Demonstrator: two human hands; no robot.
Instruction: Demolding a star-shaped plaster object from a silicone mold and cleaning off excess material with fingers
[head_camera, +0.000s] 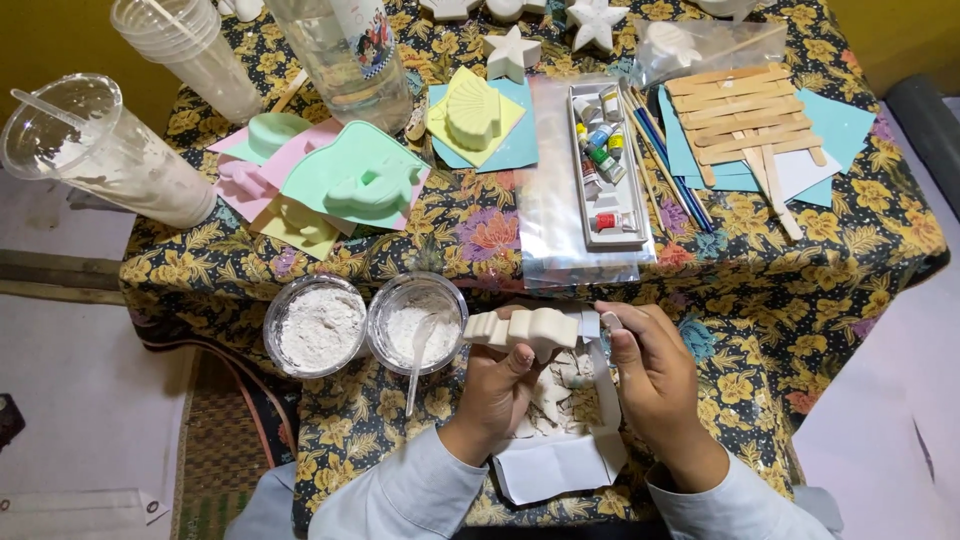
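white powder: two little clear cups (314, 325) sit side by side near the table's front edge, left of the hands. the right one (417, 322) has a small spoon (418, 362) standing in it.
left hand (497, 385): closed around the white plaster shape (527, 329), holding it from below, just above the white paper (556, 462).
plaster shape: long and bumpy, lying sideways between both hands, right beside the spoon cup.
right hand (650, 368): fingers curled at the right end of the shape. it may pinch a small tool there, but i cannot tell.
crumbs: white bits lie on the paper under the shape.
step now: it looks like the shape is being cleaned or trimmed at its edge.
next move: it seems to call for a soft, steady grip, since plaster may snap.
farther back: green moulds (362, 180), a paint tray (604, 165), wooden sticks (745, 120).
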